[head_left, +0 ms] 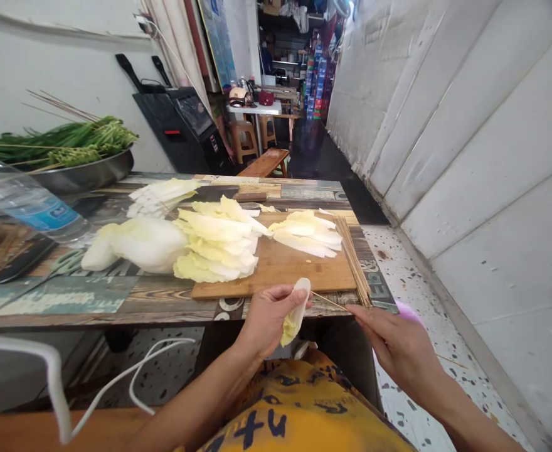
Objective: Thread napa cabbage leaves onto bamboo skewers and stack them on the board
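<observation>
My left hand (267,314) pinches a strip of napa cabbage leaf (297,314), pale at the top and yellow at its lower end, just in front of the table edge. A thin wooden skewer (330,302) runs from the leaf to my right hand (393,339), whose fingers are closed on it. Whether the tip goes through the leaf is hidden. Behind my hands lies a wooden cutting board (299,270). Cut cabbage pieces (307,233) rest on its right side, and a larger pile of leaves (217,242) covers its left. A bundle of skewers (354,260) lies along its right edge.
Whole cabbages (144,243) lie left of the board, beside a plastic water bottle (36,207), scissors (66,262) and a black-handled knife (24,258). A metal bowl (88,174) holds skewered greens. A white wall (483,138) runs along the right. A white cable (101,392) loops at lower left.
</observation>
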The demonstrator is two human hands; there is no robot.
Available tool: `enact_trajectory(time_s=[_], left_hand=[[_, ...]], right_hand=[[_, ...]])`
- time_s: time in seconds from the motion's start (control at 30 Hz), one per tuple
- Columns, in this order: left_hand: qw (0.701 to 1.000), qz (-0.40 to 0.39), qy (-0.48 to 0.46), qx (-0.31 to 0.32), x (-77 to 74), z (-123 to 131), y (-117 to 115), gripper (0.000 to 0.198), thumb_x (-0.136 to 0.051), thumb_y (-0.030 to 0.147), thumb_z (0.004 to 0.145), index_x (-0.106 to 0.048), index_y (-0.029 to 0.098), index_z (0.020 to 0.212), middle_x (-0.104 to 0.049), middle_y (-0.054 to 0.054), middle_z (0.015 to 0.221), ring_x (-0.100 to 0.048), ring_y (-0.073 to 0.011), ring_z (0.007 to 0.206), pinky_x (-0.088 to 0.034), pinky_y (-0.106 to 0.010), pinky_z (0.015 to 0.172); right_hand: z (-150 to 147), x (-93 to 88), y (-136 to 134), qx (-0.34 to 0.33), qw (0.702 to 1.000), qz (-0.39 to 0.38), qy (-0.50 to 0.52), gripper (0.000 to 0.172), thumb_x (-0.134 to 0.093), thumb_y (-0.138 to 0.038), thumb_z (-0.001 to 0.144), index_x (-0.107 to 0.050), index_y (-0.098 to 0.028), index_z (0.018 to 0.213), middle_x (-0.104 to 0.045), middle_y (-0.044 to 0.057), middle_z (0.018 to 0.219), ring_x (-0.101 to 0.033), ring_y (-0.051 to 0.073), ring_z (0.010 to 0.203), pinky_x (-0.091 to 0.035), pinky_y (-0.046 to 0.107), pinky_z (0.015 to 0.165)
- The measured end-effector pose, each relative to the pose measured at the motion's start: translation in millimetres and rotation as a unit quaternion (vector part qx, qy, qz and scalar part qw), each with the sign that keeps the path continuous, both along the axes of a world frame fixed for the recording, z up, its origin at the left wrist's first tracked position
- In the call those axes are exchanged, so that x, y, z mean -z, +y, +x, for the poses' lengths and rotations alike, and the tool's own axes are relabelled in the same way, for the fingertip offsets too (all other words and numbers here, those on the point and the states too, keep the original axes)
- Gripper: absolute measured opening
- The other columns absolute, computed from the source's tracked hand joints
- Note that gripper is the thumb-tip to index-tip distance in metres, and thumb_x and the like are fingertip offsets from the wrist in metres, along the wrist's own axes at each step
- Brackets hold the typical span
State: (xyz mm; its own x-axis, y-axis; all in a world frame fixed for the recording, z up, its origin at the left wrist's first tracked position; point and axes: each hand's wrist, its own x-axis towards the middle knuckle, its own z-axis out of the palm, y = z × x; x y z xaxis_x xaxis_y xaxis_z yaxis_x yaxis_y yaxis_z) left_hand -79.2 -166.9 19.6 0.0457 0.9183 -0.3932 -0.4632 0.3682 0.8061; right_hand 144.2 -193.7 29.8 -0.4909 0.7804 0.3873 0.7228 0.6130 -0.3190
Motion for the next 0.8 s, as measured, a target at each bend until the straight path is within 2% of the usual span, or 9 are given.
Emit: enact_trajectory(time_s=[0.2, 0.6, 0.8], left_hand=[[0.998, 0.030, 0.041, 0.023, -0.4, -0.6, -2.0, 0.030, -0.084, 0.039, 0.054, -0.074, 0.014, 0.067, -0.066, -0.003, 0.059, -0.055, -0.0106, 0.046, -0.047, -0.023, 0.049], [0.999, 0.032, 0.022, 0.033, -5.7, 1.1, -3.5, 0.028, -0.086, 0.036, 0.051, -0.072, 0.015, 0.062, -0.069, -0.004, 0.060, -0.058, -0.0118, 0.051, -0.047, -0.023, 0.051], [0.996, 0.039, 0.030, 0.074, -2.9, 9.8, -5.5, 0.028, -0.085, 0.037, 0.053, -0.072, 0.013, 0.060, -0.068, -0.004, 0.057, -0.053, -0.0083, 0.046, -0.040, -0.019, 0.046]], right_hand=[[3.1, -11.5, 4.0, -0.027, 0.994, -0.086, 0.060, 0.034, -0.044, -0.019, 0.094, -0.061, -0.028, 0.122, -0.071, 0.003, 0.107, -0.068, 0.017, 0.089, -0.055, 0.028, 0.074], [4.7, -20.7, 16.8, -0.041, 0.980, -0.171, 0.093, 0.031, -0.045, -0.024, 0.094, -0.066, -0.028, 0.116, -0.073, 0.002, 0.100, -0.069, 0.015, 0.084, -0.054, 0.024, 0.073], [-12.3, -24.7, 22.8, -0.070, 0.970, -0.190, 0.133, 0.028, -0.047, -0.020, 0.092, -0.068, -0.026, 0.110, -0.073, 0.000, 0.099, -0.068, 0.012, 0.085, -0.052, 0.019, 0.074]])
